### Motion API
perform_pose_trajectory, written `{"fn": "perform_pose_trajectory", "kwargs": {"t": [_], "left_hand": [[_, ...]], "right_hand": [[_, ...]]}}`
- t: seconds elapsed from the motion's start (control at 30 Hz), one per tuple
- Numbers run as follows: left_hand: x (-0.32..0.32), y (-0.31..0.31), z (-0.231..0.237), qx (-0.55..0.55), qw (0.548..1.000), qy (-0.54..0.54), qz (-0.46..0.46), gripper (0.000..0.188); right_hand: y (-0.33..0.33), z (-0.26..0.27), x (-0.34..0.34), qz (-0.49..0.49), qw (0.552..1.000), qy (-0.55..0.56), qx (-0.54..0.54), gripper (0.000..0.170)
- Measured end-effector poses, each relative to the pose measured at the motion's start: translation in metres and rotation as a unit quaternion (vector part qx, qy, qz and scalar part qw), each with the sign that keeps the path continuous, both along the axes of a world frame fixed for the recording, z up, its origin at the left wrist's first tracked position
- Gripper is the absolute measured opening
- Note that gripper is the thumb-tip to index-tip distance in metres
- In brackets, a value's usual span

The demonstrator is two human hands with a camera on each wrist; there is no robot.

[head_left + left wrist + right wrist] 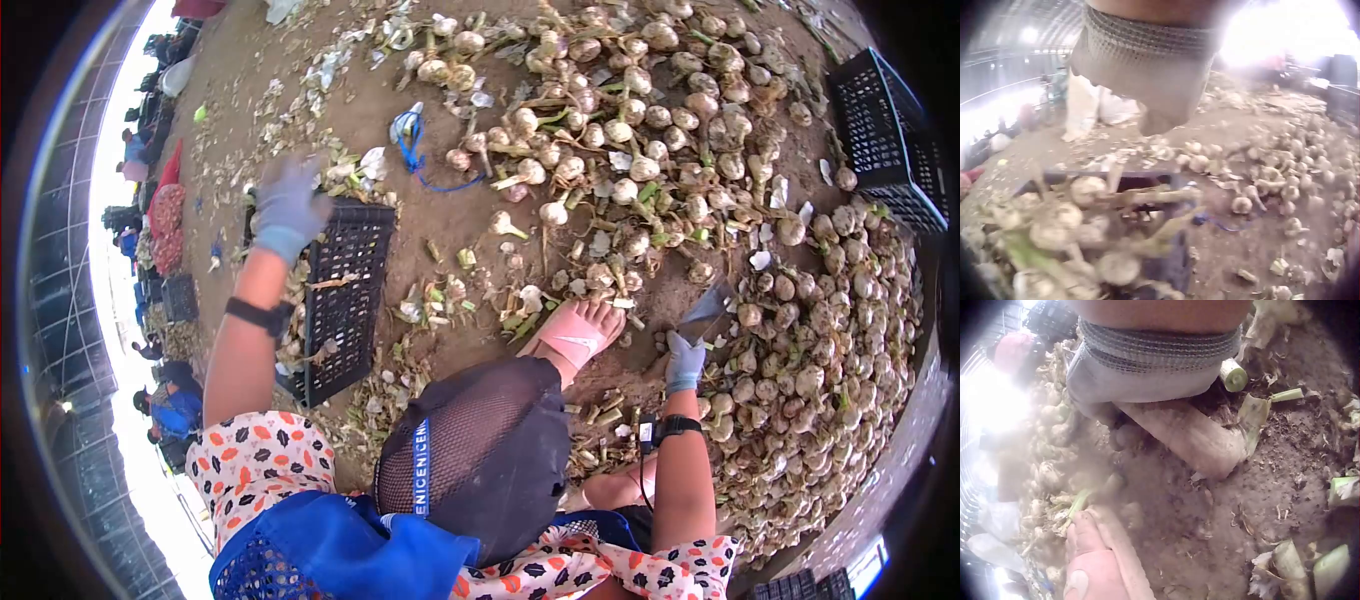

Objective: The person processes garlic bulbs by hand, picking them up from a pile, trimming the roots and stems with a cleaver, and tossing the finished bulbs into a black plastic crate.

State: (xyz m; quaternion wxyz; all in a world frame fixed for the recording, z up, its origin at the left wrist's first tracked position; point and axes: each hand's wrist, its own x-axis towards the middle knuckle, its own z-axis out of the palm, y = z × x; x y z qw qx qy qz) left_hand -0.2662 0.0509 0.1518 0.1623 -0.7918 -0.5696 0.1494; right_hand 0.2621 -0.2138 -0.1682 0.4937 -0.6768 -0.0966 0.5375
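My left hand, in a pale knitted glove and blurred, hovers over a black plastic crate. Its fingers look spread, with nothing visible between them. In the left wrist view the glove hangs above garlic bulbs with stalks, heaped at the crate. My right hand, also gloved, grips a knife with a broad metal blade, low over the ground. The right wrist view shows its thick wooden handle sticking out below the glove; the fingers are largely hidden there.
Loose garlic bulbs with stalks lie ahead, and a large garlic pile spreads at the right. A foot in a pink covering stands between the hands. Cut stalks litter the soil. Another black crate stands far right; blue string lies ahead.
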Motion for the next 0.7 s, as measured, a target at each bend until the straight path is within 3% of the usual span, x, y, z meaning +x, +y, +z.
{"fn": "perform_pose_trajectory", "kwargs": {"t": [0.03, 0.1, 0.17, 0.2, 0.3, 0.37, 0.4, 0.43, 0.47, 0.57, 0.63, 0.7], "left_hand": [[0.036, 0.012, -0.011, -0.043, 0.999, 0.006, -0.013, 0.056], [0.076, 0.038, -0.057, -0.122, 0.98, -0.154, -0.009, 0.054], [0.109, 0.066, -0.104, -0.174, 0.949, -0.25, -0.077, 0.05], [0.138, 0.07, -0.111, -0.203, 0.946, -0.245, -0.056, 0.05], [0.201, 0.08, -0.158, -0.333, 0.927, -0.158, 0.071, 0.042], [0.233, 0.071, -0.193, -0.479, 0.876, 0.059, 0.02, 0.053], [0.235, 0.046, -0.212, -0.371, 0.922, -0.006, 0.108, 0.061], [0.236, 0.023, -0.224, -0.257, 0.943, -0.074, 0.197, 0.069], [0.241, 0.02, -0.217, -0.295, 0.931, -0.048, 0.209, 0.082], [0.222, 0.022, -0.198, -0.266, 0.934, -0.155, 0.18, 0.067], [0.2, 0.026, -0.214, -0.139, 0.918, -0.35, 0.126, 0.049], [0.213, 0.02, -0.196, -0.105, 0.908, -0.368, 0.174, 0.042]], "right_hand": [[0.002, 0.005, -0.005, -0.006, 1.0, -0.005, 0.0, 0.027], [0.004, 0.008, -0.005, -0.023, 1.0, 0.004, 0.021, 0.026], [-0.002, -0.003, 0.001, -0.036, 0.999, -0.017, 0.016, 0.024], [-0.002, -0.004, 0.001, -0.013, 1.0, -0.018, 0.001, 0.023], [-0.005, 0.002, -0.004, -0.001, 1.0, -0.011, -0.002, 0.022], [0.005, 0.02, -0.007, -0.003, 0.999, -0.045, -0.007, 0.022], [0.004, 0.016, -0.006, 0.008, 0.998, -0.058, -0.005, 0.02], [0.009, 0.032, -0.007, -0.004, 0.999, 0.026, -0.046, 0.019], [0.012, 0.036, -0.01, 0.005, 0.999, -0.006, -0.038, 0.019], [0.01, 0.032, -0.009, 0.009, 0.998, -0.052, -0.016, 0.019], [0.008, 0.024, -0.008, 0.003, 0.998, -0.061, -0.003, 0.019], [0.006, 0.019, -0.007, 0.005, 0.999, -0.038, 0.001, 0.019]]}}
